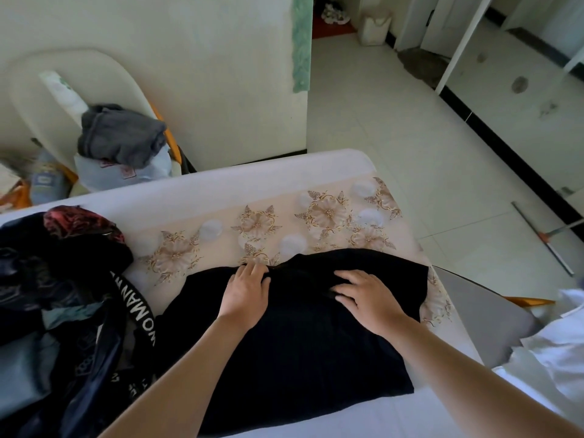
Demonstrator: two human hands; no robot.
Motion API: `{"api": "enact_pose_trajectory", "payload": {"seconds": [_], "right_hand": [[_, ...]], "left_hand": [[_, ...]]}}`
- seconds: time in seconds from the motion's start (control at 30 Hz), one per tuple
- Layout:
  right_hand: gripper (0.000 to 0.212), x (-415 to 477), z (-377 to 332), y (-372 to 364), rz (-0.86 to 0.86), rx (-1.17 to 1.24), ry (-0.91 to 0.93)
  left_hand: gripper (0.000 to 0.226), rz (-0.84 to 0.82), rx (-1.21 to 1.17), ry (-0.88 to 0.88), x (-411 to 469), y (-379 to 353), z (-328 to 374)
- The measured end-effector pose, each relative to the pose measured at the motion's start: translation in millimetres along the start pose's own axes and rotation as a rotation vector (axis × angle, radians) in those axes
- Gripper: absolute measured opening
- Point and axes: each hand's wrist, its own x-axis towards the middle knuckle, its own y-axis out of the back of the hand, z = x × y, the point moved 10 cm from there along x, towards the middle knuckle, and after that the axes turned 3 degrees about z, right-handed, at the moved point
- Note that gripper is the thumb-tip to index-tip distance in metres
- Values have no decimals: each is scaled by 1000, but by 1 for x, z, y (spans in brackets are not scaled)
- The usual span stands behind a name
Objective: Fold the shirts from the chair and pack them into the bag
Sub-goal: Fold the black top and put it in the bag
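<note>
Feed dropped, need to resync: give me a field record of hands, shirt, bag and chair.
left hand: rests on far edge of shirt
right hand: fingers spread, pressing shirt
shirt: black, laid on floral cloth
bag: dark, left of shirt
chair: far left, grey garment heaped on it

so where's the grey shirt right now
In the head view it is at the upper left: the crumpled grey shirt sits on the white chair, on top of a pale plastic bag, beyond the far edge of the bed.
</note>
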Motion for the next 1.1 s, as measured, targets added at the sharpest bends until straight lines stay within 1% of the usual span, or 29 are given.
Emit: {"api": "enact_pose_trajectory", "payload": {"seconds": [0.03, 0.1, 0.13, 0.2, 0.27, 0.3, 0.37, 0.43, 0.47, 0.5, 0.57, 0.6, 0.67, 0.7, 0.73, 0.77, 0.8, 0.83, 0.9, 0.97, 1.03, 1.1], "right_hand": [[25, 2, 4, 7, 68, 106, -83], [20, 7, 19, 24, 200, 351, -324], [23, 8, 27, 32, 248, 422, -450], [34, 14, 40, 42, 278, 432, -624], [37, 23, 47, 46, 277, 406, -679], [37, 25, 50, 44, 274, 423, -703], [44, 26, 56, 35, 219, 481, -739], [51, 24, 58, 24, 118, 425, -701], [52, 23, 59, 22, 112, 382, -666], [53, 22, 60, 24, 153, 356, -632], [56, 19, 60, 37, 309, 290, -580], [59, 18, 57, 43, 364, 199, -540], [61, 15, 39, 46, 366, -55, -415], [59, 10, 25, 43, 360, -132, -334], [56, 3, 7, 37, 353, -156, -243], [54, -7, -13, 27, 328, -151, -148], [52, -20, -33, 10, 263, -147, -76], [53, -34, -49, -12, 161, -155, -47], [61, -62, -59, -52, -16, -213, -86], [68, -80, -51, -66, -70, -271, -116], [71, -87, -36, -62, -81, -346, -76], [72, -93, -14, -47, -104, -414, -63]], "left_hand": [[12, 28, 7, -20, 0, 5, 2], [10, 86, 27, -44, 1, 16, 5], [10, 109, 43, -55, 3, 20, 6], [11, 117, 71, -58, 11, 24, 6], [24, 67, 96, -9, 21, 19, 5], [35, 42, 119, 23, 24, 15, 4], [54, 33, 182, 71, 26, 12, 2], [60, 68, 216, 30, 20, 13, 9], [56, 87, 214, -29, 15, 12, 15], [50, 99, 199, -102, 8, 9, 22], [39, 73, 183, -211, -9, -5, 31], [39, 26, 198, -216, -16, -15, 29], [51, -63, 262, -176, -29, -34, 22], [55, -86, 286, -158, -35, -40, 20], [57, -94, 288, -141, -40, -41, 22], [58, -90, 272, -134, -45, -40, 26], [58, -86, 253, -141, -51, -40, 31], [57, -89, 240, -157, -58, -40, 37], [55, -114, 236, -187, -75, -42, 44], [51, -123, 251, -193, -91, -40, 42], [48, -114, 275, -178, -108, -34, 31], [52, -120, 299, -137, -123, -27, 15]]}}
